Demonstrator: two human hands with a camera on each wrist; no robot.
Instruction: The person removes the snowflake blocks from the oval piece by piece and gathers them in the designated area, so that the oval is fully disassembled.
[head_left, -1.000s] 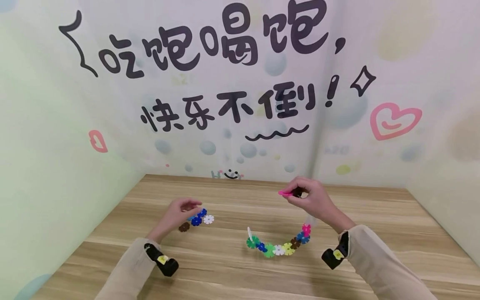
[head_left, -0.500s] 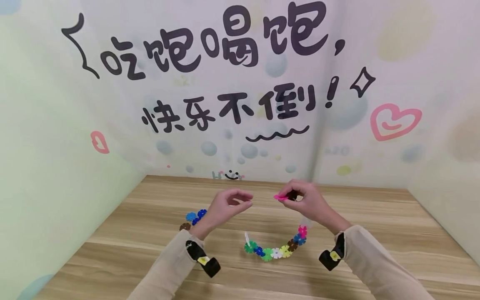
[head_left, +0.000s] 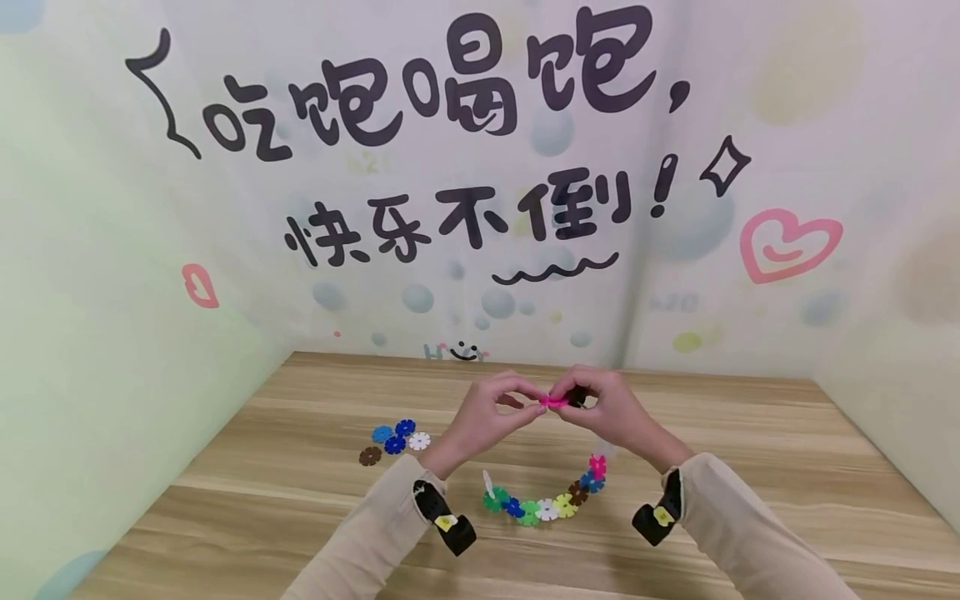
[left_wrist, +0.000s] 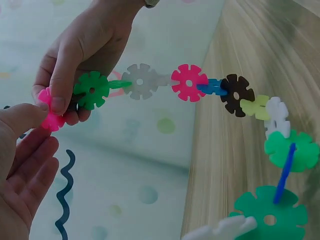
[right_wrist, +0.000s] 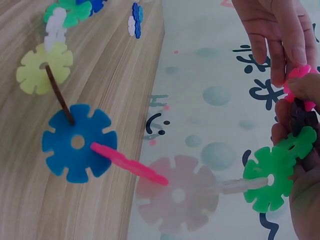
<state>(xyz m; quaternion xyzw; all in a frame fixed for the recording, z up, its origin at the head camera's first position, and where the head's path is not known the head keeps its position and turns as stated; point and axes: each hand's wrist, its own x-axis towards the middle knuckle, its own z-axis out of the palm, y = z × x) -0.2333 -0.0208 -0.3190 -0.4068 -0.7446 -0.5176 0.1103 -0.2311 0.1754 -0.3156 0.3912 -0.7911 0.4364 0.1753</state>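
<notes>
In the head view, my left hand (head_left: 486, 419) and right hand (head_left: 606, 410) meet at a pink notched snowflake disc (head_left: 553, 402). The left thumb and fingertips pinch one edge of it; the right thumb and index finger grip the other side. A dark disc (right_wrist: 301, 117) sits partly hidden in the right fingers. From there a linked chain hangs down, through a green disc (left_wrist: 92, 90), a clear disc (left_wrist: 140, 81) and another pink disc (left_wrist: 189, 83). It curves through blue, brown, yellow and white pieces to a green disc (head_left: 495, 499) with a white disc (head_left: 487, 482) slotted upright.
Several loose discs lie on the wooden table (head_left: 247, 500) left of the chain: a light blue disc (head_left: 382, 433), dark blue ones, a white disc (head_left: 419, 441) and a brown disc (head_left: 370, 456). A printed curtain (head_left: 465, 317) stands behind the table.
My left hand has moved right from the loose discs to the pink disc and now pinches it. The right hand has shifted slightly left and down with the chain.
</notes>
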